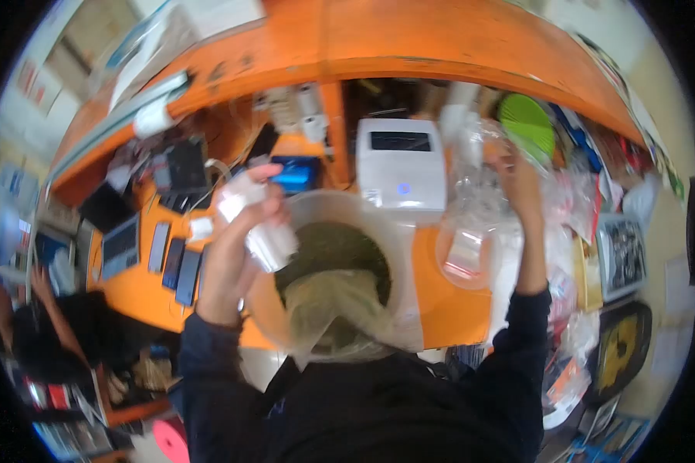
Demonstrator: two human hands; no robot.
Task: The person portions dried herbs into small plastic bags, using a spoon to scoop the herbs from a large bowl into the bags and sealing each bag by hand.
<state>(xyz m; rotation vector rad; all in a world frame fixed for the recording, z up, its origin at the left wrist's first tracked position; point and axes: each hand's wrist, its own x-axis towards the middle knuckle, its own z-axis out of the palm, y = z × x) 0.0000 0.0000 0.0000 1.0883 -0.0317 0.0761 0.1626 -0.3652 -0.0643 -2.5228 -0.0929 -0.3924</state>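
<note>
My left hand [247, 224] is wrapped round a shiny whitish cylindrical container [274, 245], blurred by motion, at the left rim of a large translucent tub [398, 255]. Dark green loose material [340, 241] fills much of the tub, and a cloudy plastic bag [336, 301] lies over its near side. On the right, my right hand [513, 174] reaches forward among crinkled plastic, its fingers closed on a clear plastic bag [479, 181]. Below that hand a clear round container [467, 255] stands on the orange table, something pale and reddish inside.
A white boxy device [401, 170] with a dark display stands behind the tub. Several phones [174, 262] and a laptop [121, 247] lie at left. An orange shelf [440, 38] overhangs the back. A green basket [527, 123] sits back right. Another person [62, 332] is at far left.
</note>
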